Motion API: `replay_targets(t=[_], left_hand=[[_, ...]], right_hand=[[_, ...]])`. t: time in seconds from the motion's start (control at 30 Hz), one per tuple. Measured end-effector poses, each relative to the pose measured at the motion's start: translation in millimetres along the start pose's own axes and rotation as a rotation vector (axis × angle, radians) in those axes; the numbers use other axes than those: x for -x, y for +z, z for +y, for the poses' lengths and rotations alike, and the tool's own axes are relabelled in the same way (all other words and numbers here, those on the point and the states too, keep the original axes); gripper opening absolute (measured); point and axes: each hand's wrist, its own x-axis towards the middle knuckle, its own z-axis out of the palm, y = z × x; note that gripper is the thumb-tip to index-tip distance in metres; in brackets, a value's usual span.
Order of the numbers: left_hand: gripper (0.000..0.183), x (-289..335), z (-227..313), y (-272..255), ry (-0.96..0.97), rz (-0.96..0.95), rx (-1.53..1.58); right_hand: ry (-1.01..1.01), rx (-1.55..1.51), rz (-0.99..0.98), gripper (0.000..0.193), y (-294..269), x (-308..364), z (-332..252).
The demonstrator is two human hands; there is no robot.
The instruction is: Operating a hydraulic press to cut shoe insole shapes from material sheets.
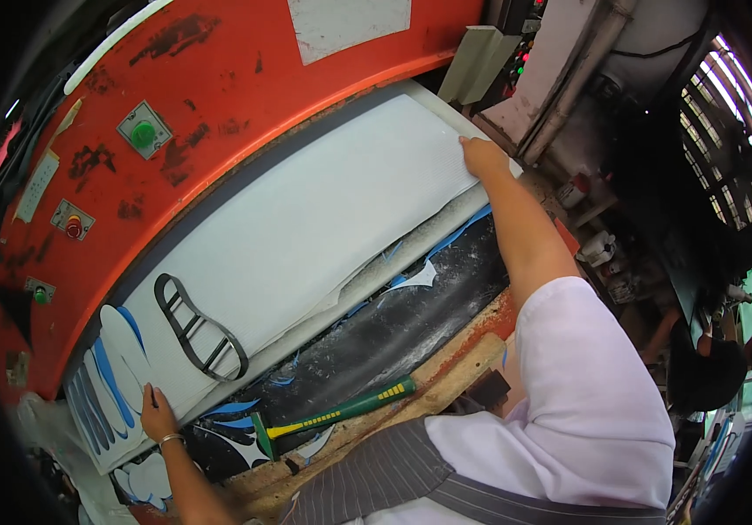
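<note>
A long white sheet (pixel 306 210) lies across the pale cutting board below the red machine. My right hand (pixel 485 159) is at its far right end, fingers closed on the sheet's edge. At the near left end, my left hand (pixel 159 415) has its fingers drawn together beside the board's front edge; what they hold, if anything, is hidden. Resting on the sheet's left part is a black sole-shaped cutting die (pixel 201 329) with crossbars. Just left of it lie several cut insole shapes, white and blue, including a white insole (pixel 122 337).
The red machine beam (pixel 245 79) arches behind the board, with a green button (pixel 143 134) and a red button (pixel 74 226). In front, a green-and-yellow hammer (pixel 337 420) lies by a wooden ledge (pixel 446 372). Scraps (pixel 415 276) litter the dark surface. Another person (pixel 713 367) is at far right.
</note>
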Motion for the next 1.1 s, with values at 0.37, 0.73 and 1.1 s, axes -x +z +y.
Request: replay_targets(t=[0.37,0.73,1.1], left_hand=[[0.035,14.0,-26.2,-7.7,0.043,0.064,-0.072],[0.04,-79.3,-15.7,3.5,0.388,-0.199,-0.224],[0.045,-26.0,-66.5,27.6,0.405,-0.201,0.071]], right_hand=[[-0.203,0.169,0.248,0.047,7.9,31.5,30.4],[-1.25,-0.458,-0.318,0.096,-17.2,366.3,-247.6],[-1.103,-0.418,-0.317,0.079,73.9,454.9,-403.8]])
